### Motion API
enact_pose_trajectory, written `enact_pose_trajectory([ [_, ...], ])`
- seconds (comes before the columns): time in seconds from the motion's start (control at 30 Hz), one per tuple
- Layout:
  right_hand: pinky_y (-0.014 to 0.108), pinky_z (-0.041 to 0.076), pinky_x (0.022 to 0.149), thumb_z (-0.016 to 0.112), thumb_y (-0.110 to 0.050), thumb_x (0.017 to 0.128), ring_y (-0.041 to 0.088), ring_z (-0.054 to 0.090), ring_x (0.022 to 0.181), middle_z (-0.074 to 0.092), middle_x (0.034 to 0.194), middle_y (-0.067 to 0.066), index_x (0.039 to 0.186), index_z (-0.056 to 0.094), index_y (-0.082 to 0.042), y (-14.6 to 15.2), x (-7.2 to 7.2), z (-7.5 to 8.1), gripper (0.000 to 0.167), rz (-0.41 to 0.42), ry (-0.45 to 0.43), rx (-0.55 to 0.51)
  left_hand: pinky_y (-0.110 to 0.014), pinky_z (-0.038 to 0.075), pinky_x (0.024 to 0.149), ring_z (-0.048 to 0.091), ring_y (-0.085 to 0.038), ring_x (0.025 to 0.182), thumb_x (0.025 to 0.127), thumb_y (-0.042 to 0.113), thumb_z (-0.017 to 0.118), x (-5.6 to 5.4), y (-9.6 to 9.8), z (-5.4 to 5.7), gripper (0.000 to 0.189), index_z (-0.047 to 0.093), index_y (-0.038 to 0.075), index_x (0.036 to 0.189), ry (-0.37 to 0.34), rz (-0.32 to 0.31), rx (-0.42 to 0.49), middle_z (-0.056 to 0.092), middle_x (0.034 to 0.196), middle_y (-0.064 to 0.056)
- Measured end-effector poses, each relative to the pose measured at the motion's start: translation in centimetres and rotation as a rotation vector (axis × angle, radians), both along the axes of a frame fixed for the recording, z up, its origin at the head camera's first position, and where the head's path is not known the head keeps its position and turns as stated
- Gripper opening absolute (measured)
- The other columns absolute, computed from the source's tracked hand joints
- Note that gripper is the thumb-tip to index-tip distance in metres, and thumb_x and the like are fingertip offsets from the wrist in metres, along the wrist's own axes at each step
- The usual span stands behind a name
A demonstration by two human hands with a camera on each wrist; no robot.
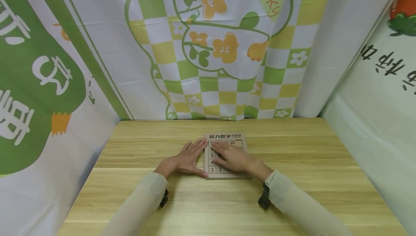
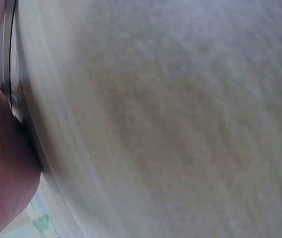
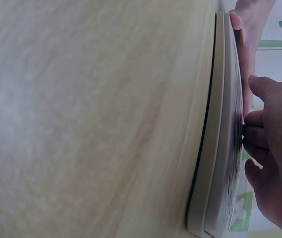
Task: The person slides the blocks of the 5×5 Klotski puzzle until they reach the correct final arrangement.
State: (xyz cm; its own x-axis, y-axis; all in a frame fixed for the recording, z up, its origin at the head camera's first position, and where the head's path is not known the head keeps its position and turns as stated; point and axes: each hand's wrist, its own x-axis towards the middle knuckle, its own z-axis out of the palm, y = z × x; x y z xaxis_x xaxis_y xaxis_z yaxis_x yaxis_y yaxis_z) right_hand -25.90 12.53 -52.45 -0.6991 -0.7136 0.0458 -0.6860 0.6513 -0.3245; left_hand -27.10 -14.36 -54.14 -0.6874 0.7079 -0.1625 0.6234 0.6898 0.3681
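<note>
A number sliding puzzle [image 1: 212, 170] lies flat on the table, its frame printed with dark characters along the top and its square tiles numbered. My left hand [image 1: 187, 160] rests along the puzzle's left side, fingers stretched toward the upper left edge and thumb at the lower left corner. Over the tiles is my right hand [image 1: 232, 156], fingertips on the upper left numbers and covering several of them. The right wrist view shows the board's thick side edge [image 3: 220, 139] with the right fingers [image 3: 257, 136] slightly bent at its face. Only part of the left palm [image 2: 7, 163] shows in the left wrist view.
The wooden table [image 1: 292, 149] extends around the puzzle on all sides. Behind it hangs a checked, flowered curtain [image 1: 221, 91], and printed cloth [image 1: 97, 84] also hangs at left and right. A dark strap device [image 1: 264, 196] is on the right wrist.
</note>
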Motion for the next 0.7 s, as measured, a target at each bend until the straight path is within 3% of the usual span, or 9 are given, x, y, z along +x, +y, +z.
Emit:
enact_pose_trajectory([
  [0.3, 0.057, 0.034, 0.125, 0.055, -0.042, 0.111, 0.04, 0.044, 0.15, 0.047, 0.162, 0.02, 0.156, 0.049, 0.001, 1.0, 0.1, 0.0, 0.062, -0.007, 0.04, -0.019, -0.061, 0.002, 0.131, 0.0, -0.036, 0.165, 0.086, 0.076, 0.071, -0.1, 0.2, 0.0, 0.131, 0.0, 0.006, 0.17, 0.01, -0.002, -0.013, -0.004, 0.178, -0.014],
  [0.53, 0.056, 0.038, 0.123, 0.059, -0.038, 0.109, 0.039, 0.048, 0.148, 0.052, 0.159, 0.019, 0.153, 0.053, 0.0, 2.3, 0.1, 0.2, 0.058, -0.046, 0.042, -0.037, -0.06, -0.002, 0.131, -0.003, -0.034, 0.165, 0.083, 0.085, 0.065, -0.3, 0.0, -0.6, 0.135, -0.001, 0.007, 0.17, -0.012, -0.003, 0.019, -0.007, 0.178, -0.013],
  [0.7, 0.055, 0.038, 0.122, 0.056, -0.04, 0.11, 0.039, 0.047, 0.148, 0.051, 0.16, 0.019, 0.154, 0.052, -0.001, 2.6, 0.1, 0.4, 0.059, -0.038, 0.042, -0.024, -0.059, -0.002, 0.131, -0.002, -0.033, 0.165, 0.084, 0.08, 0.069, -0.2, 0.0, -0.3, 0.132, 0.0, 0.008, 0.171, 0.004, 0.005, -0.007, -0.006, 0.179, -0.012],
])
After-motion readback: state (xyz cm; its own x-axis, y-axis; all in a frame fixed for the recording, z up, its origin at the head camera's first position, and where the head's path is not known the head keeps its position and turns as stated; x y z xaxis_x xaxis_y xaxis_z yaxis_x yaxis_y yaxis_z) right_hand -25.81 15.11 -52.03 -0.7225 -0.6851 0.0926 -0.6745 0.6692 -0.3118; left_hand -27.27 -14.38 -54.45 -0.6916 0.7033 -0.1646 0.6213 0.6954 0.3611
